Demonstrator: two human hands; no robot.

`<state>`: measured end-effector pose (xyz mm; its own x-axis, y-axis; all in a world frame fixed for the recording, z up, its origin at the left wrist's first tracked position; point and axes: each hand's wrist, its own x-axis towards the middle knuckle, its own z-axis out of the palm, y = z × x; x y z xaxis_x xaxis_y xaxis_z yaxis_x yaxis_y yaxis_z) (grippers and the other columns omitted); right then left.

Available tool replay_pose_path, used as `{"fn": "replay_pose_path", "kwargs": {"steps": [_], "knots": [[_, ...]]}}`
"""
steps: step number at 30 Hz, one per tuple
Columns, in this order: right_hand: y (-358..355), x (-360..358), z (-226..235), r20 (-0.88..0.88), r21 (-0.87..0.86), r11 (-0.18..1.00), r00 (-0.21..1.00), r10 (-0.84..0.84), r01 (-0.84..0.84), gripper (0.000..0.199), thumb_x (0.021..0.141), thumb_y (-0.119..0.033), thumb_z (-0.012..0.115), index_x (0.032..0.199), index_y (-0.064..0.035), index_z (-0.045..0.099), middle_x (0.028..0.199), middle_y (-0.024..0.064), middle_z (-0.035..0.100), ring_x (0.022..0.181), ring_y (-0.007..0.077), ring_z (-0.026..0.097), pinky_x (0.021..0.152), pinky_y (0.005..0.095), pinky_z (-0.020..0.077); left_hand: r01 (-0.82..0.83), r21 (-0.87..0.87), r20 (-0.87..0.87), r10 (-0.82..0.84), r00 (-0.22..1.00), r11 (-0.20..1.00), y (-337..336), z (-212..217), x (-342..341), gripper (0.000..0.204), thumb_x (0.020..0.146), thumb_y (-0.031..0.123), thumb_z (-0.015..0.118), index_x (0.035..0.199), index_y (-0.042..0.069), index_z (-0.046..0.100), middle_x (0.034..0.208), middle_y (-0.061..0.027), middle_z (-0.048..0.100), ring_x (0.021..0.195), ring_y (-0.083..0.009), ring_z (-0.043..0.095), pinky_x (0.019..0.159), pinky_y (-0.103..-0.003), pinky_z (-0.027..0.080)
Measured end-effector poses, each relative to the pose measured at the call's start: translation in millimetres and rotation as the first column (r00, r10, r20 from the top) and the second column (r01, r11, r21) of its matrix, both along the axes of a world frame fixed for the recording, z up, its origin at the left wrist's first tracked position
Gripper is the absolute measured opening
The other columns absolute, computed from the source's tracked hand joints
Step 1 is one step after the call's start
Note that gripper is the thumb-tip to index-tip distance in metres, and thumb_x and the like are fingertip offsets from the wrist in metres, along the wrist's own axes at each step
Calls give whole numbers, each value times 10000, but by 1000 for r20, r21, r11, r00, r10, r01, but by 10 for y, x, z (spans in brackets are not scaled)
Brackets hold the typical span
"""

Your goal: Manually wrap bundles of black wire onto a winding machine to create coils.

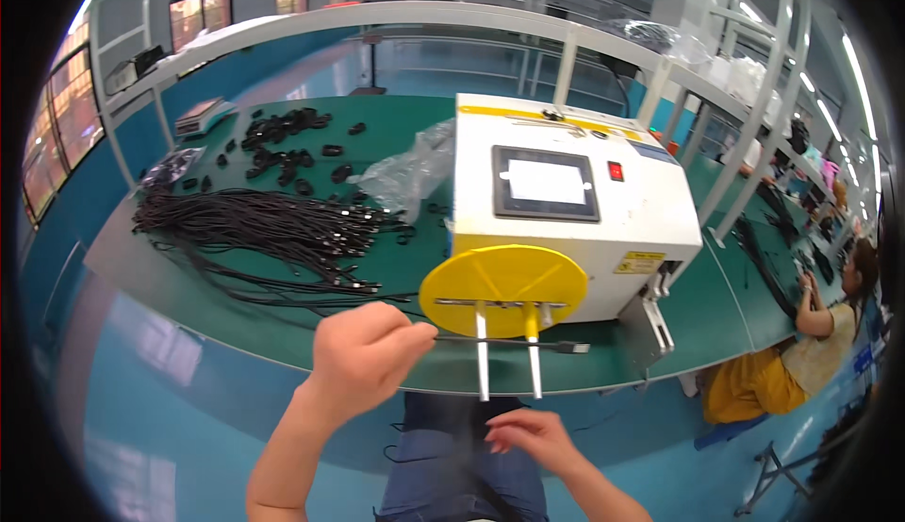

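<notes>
My left hand [363,352] is closed on a thin black cable [462,338] at the front of the table. The cable runs right across two metal prongs [484,362] and ends in a plug [573,348] with a pale metal tip. The prongs stick out of a yellow disc [502,277] on the front of a white and yellow winding machine [575,248]. Below the table edge, over my lap, my right hand [533,437] is open with its fingers loosely bent. A blurred dark strip hangs beside it; what it is I cannot make out.
A large bundle of black cables [264,234] lies on the green table [377,126] at left. Behind it are scattered small black parts [283,131] and a clear plastic bag [405,173]. A white rail [396,15] runs along the back. Another person [820,333] sits at far right.
</notes>
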<state>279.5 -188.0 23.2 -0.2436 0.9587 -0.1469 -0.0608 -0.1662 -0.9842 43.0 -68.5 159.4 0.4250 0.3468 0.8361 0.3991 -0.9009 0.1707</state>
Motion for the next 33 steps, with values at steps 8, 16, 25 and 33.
{"fn": "replay_pose_path", "kwargs": {"steps": [8, 16, 25, 33], "knots": [[267, 480, 445, 67, 378, 738, 779, -624, 559, 236, 828, 11, 572, 1060, 4, 616, 778, 79, 618, 568, 127, 572, 506, 246, 462, -26, -215, -145, -5, 989, 976, 230, -206, 358, 62, 716, 64, 688, 727, 47, 630, 644, -52, 543, 562, -225, 542, 491, -320, 411], [704, 360, 391, 433, 883, 467, 316, -844, 38, 212, 747, -39, 680, 951, -10, 629, 736, 93, 576, 606, 223, 571, 513, 309, 443, -82, -225, -183, 41, 982, 971, 344, -146, 546, 53, 735, 66, 679, 745, 39, 635, 656, -70, 548, 580, -247, 553, 510, -326, 424], [874, 277, 265, 491, 824, 556, 355, -796, 106, 91, 752, -57, 645, 811, -23, 585, 718, 114, 561, 656, 293, 585, 550, 372, 461, -90, -185, -159, 60, 985, 979, 293, -224, 841, 58, 743, 71, 678, 766, 31, 643, 674, -81, 555, 591, -259, 555, 526, -336, 430], [1007, 485, 395, 425, 780, 605, 574, -700, 160, 84, 761, 3, 597, 844, 5, 599, 682, 128, 593, 617, 267, 609, 562, 342, 471, -91, -198, -134, 65, 989, 976, 323, -230, 854, 55, 755, 83, 672, 769, 37, 645, 693, -80, 568, 608, -268, 570, 534, -338, 442]]}}
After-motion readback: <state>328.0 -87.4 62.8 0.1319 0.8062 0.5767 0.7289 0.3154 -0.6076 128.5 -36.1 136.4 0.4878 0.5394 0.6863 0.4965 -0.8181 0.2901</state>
